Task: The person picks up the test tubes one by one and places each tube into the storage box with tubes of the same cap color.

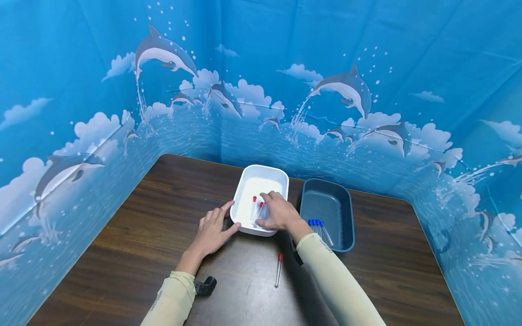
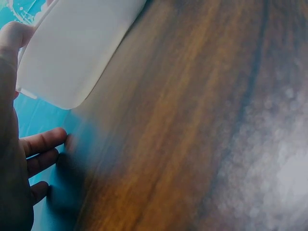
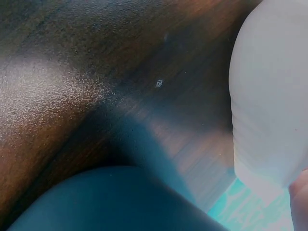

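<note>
A white tray stands at the middle of the table, with red-capped test tubes lying inside. My left hand touches its near left corner with spread thumb and index finger. In the left wrist view, the other fingers stick out apart from the tray's wall. My right hand reaches over the right rim, thumb and fingers bent around the tubes; whether they pinch one is hidden. Only a bit of that hand shows in the right wrist view. Another red-capped test tube lies on the table before the tray.
Right of the white tray stands a dark grey-blue tray, holding several blue-capped test tubes at its near end. The brown wooden table backs onto a blue dolphin-print curtain. A black wrist strap sits beside the left sleeve.
</note>
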{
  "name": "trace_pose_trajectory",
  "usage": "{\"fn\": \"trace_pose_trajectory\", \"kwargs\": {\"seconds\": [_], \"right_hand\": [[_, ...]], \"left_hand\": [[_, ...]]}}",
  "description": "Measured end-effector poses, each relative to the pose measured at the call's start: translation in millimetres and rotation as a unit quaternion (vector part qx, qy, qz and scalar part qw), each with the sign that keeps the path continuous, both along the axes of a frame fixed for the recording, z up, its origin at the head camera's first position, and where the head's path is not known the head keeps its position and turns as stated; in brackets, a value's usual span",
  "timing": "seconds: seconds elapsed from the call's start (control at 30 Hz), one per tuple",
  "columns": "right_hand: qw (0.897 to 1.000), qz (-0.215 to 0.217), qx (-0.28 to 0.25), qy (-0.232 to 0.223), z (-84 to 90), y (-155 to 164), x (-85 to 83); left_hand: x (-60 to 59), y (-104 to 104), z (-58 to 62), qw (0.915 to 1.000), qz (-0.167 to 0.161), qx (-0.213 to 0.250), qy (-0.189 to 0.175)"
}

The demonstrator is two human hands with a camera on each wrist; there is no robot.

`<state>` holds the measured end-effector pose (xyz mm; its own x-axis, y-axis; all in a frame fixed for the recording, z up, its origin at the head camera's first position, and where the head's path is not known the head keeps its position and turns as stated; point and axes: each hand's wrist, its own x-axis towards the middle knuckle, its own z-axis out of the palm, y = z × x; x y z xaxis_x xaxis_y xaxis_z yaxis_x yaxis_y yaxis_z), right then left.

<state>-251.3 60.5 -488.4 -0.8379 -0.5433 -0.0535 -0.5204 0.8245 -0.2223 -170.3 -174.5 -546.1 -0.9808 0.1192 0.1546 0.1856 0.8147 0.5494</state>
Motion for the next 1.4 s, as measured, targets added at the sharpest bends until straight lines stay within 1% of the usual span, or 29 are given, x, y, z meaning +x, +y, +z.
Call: {"fn": "trace_pose_trajectory", "kwargs": {"seconds": [0.27,0.57,0.83,1.17,1.4], "right_hand": [[1.0,-0.004,0.012,-0.017,-1.8,-4,-1.3],[0.999,-0.003,0.027,-0.018,-3.5,-7,-2.0],[0.999,-0.003,0.04,-0.028,-3.1,-10,-0.9],[0.998,-0.005,0.06,-0.029,-1.7,-13,-2.1],[0.997,-0.006,0.072,-0.026,-3.4,-15,-1.9]], "left_hand": [[-0.3,0,-0.6,1.0,0.0,-0.004,-0.005],[0.7,1,1.7,1.0,-0.001,0.002,0.007],[0.0,0,1.0,1.0,0.0,-0.001,-0.003],[1.1,0,3.8,0.9999,0.002,0.0,0.011],[0.8,0,0.0,0.9998,0.0,0.007,0.016]]}}
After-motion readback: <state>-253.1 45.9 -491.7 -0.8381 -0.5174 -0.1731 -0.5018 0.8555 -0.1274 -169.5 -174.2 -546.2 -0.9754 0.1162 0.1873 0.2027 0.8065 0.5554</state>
